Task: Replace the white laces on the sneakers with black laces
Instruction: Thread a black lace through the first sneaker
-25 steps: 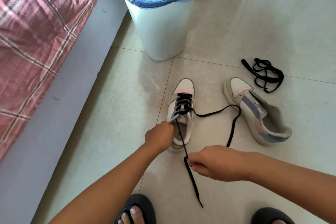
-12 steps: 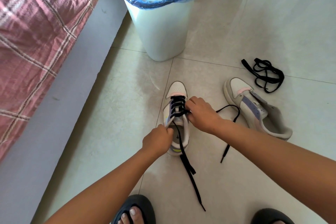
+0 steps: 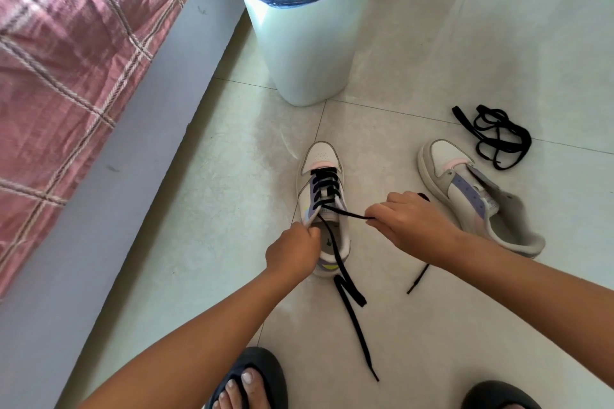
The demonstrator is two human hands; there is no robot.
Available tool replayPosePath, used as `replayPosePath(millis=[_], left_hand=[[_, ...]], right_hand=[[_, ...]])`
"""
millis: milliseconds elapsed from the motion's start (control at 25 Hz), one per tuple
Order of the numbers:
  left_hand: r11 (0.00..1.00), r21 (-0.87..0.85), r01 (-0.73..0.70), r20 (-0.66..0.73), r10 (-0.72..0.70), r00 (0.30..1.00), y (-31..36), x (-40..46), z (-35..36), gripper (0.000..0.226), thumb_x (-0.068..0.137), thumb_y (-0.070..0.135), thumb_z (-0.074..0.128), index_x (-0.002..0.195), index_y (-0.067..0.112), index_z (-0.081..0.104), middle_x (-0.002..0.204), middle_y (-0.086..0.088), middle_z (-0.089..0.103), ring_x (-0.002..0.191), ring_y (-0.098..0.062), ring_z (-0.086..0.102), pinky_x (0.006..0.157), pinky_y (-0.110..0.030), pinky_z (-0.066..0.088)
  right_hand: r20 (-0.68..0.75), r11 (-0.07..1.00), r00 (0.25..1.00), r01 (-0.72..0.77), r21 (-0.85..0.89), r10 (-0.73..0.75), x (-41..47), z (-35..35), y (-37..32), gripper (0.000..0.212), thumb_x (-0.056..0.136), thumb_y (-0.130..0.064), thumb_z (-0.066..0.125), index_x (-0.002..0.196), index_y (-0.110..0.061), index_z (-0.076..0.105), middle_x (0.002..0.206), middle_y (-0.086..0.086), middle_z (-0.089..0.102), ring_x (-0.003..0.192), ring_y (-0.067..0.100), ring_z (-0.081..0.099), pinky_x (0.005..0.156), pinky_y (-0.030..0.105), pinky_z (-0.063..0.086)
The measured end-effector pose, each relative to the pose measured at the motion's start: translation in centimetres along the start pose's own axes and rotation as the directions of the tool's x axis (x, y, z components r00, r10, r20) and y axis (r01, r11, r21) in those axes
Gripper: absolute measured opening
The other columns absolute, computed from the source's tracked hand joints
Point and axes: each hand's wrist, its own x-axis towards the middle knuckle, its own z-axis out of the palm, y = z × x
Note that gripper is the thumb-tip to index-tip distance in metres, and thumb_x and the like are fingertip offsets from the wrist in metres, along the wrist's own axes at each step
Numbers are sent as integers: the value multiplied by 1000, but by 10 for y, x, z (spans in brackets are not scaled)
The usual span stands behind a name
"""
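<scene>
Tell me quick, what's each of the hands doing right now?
Left hand: closed, gripping the laced sneaker's eyelet edge.
Right hand: closed, pinching the black lace.

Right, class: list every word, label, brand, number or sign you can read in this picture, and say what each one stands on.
No text here can be read.
Tongue label of the laced sneaker: a small white tag with dark marks, too small and blurred to read.
Tongue label of the unlaced sneaker: a pale tag, too blurred to read.
Bin, bedcover, floor tiles: no writing visible.
</scene>
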Motion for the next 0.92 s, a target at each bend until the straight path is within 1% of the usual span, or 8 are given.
replayPosePath(millis=[120, 320, 360, 520, 600, 720, 800, 920], left_hand=[[1000, 24, -6, -10, 7, 1000, -2, 0, -1, 26, 97, 30, 27, 92, 13, 46, 83, -2, 51, 73, -22, 49, 61, -29, 33], [1000, 24, 9, -18, -8, 1000, -5, 1, -3, 27, 97, 30, 26, 92, 13, 47, 86, -3, 52, 76, -23, 49, 64, -30, 35], [1000, 17, 20, -22, -20, 1000, -7, 3, -5, 28, 97, 31, 26, 93, 13, 47, 88, -4, 53, 77, -23, 50, 65, -30, 36], [996, 6, 85, -74, -85, 994, -24, 13, -26, 31, 97, 32, 28, 93, 11, 50, 98, -10, 58, 83, -27, 50, 71, -31, 36], [995, 22, 102, -87, -100, 991, -35, 20, -39, 36, 97, 32, 29, 100, 7, 55, 107, -14, 60, 91, -30, 53, 73, -31, 37], [992, 77, 103, -72, -97, 993, -46, 29, -52, 40, 97, 32, 29, 107, 5, 56, 110, -16, 59, 95, -30, 54, 75, -32, 37], [990, 99, 98, -59, -92, 994, -52, 33, -56, 36, 97, 31, 29, 101, 7, 55, 106, -15, 58, 91, -29, 52, 75, -32, 38], [990, 99, 99, -59, -93, 994, -58, 36, -56, 31, 96, 31, 29, 91, 9, 51, 93, -10, 54, 84, -28, 50, 71, -32, 38]], right_hand=[[30, 952, 982, -190, 242, 188, -3, -7, -2, 9, 88, -14, 64, 84, -8, 67, 60, 3, 60, 55, 21, 55, 53, 34, 46], [539, 134, 680, -673, 727, 497, 1, -17, 20, 23, 94, -27, 54, 77, -14, 62, 55, -7, 50, 53, 12, 42, 54, 24, 38], [541, 151, 682, -679, 719, 492, 1, -19, 25, 23, 93, -30, 55, 78, -14, 61, 56, -8, 48, 53, 10, 41, 55, 23, 38], [206, 828, 872, -488, 278, 445, -9, -24, 48, 9, 91, -18, 58, 99, -14, 62, 81, -11, 51, 73, 1, 50, 68, 16, 39], [57, 847, 882, -465, 258, 468, -12, -24, 61, 18, 93, -5, 51, 105, -4, 63, 90, 1, 53, 83, 15, 50, 75, 24, 37], [70, 409, 602, -617, 672, 795, -14, -28, 81, 25, 96, -5, 38, 104, -3, 62, 82, 6, 58, 75, 18, 56, 71, 29, 47], [238, -6, 404, -498, 867, 883, -17, -34, 98, 27, 97, -8, 35, 102, -5, 61, 80, 7, 63, 78, 19, 63, 72, 28, 53], [428, -347, 261, -303, 888, 866, -26, -44, 121, 26, 95, -10, 34, 95, -9, 61, 85, 11, 69, 90, 26, 65, 75, 33, 51]])
